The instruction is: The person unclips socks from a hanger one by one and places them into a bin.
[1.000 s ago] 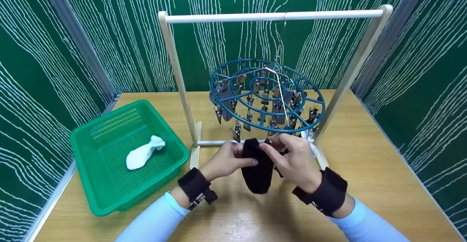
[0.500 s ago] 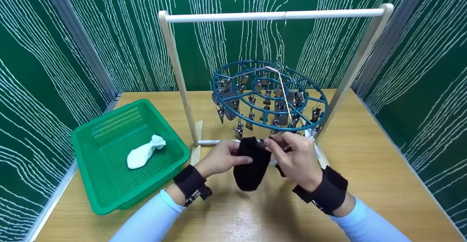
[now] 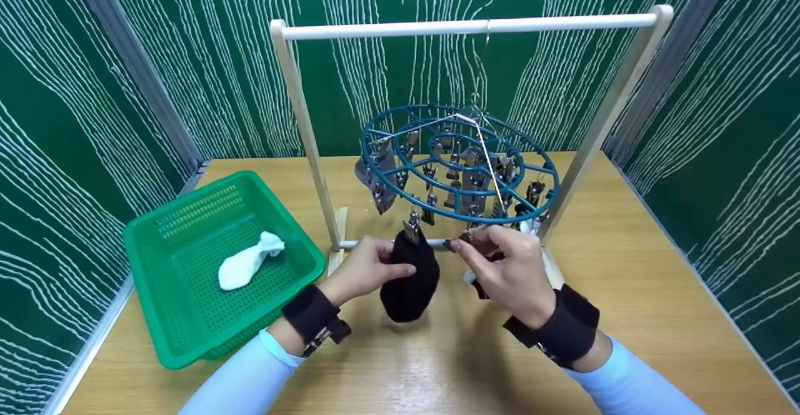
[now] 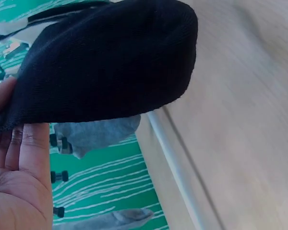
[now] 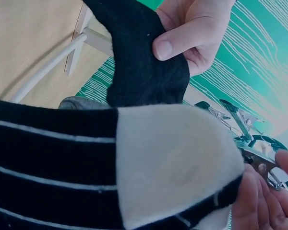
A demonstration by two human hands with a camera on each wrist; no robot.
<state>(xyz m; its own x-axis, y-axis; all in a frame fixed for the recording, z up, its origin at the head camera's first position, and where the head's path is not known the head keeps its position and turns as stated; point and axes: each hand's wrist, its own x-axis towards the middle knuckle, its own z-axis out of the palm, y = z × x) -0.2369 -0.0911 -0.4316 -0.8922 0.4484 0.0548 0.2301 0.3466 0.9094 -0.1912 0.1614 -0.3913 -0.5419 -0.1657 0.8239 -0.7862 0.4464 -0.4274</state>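
In the head view, my left hand (image 3: 369,271) pinches a black sock (image 3: 409,290) between thumb and fingers; its toe hangs down. A metal clip (image 3: 411,226) overlaps the sock's upper end; I cannot tell whether it grips the cloth. My right hand (image 3: 509,271) pinches another metal clip (image 5: 262,166) under the near rim of the round blue-green hanger (image 3: 459,205). A black sock with white stripes and a pale patch (image 5: 177,163) hangs close before the right wrist camera. Black cloth spans much of the left wrist view, over my palm.
The hanger hangs from a wooden stand's white bar (image 3: 387,30). Several clips and grey socks (image 3: 378,180) dangle from it; white cloth (image 3: 531,224) hangs at the right. A green basket (image 3: 147,284) with a white sock (image 3: 244,268) stands on the table's left.
My left hand has moved left and slightly down with the black sock, away from the right hand's clip. The hanger has swayed a little. My right hand has barely moved.
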